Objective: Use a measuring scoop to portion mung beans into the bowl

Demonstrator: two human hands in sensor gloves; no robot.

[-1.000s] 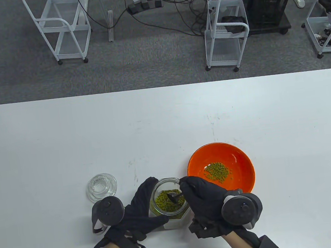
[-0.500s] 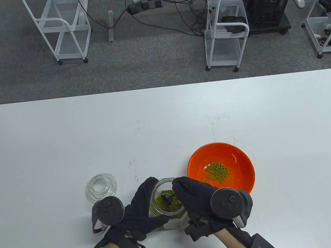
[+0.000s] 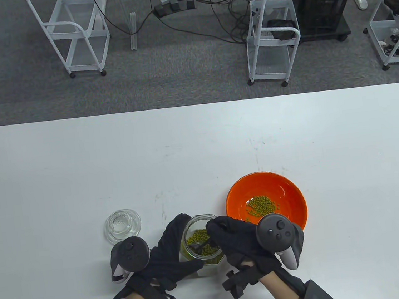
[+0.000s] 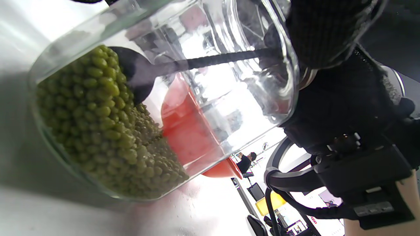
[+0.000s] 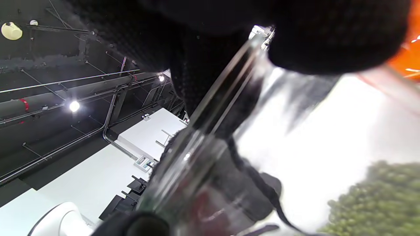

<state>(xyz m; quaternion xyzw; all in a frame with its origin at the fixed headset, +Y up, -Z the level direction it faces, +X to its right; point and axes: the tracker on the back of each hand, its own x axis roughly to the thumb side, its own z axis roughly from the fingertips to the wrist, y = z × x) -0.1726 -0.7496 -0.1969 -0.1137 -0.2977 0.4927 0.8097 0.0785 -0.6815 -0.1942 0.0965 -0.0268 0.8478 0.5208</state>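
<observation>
The left hand (image 3: pixel 168 255) wraps the glass jar (image 3: pixel 202 244) of mung beans (image 3: pixel 203 242) from nine o'clock. The right hand (image 3: pixel 237 240) fingers pinch the black scoop (image 3: pixel 200 244), its head dipped inside the jar. The orange bowl (image 3: pixel 283 188) sits at two o'clock on the surface (image 3: pixel 199 149).

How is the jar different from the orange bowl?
The jar is clear glass; the bowl is solid orange. The jar is narrow and holds a deep pile of beans; the bowl is wide with only a small scatter. The left hand holds the jar; nothing grips the bowl. Both hold mung beans.
</observation>
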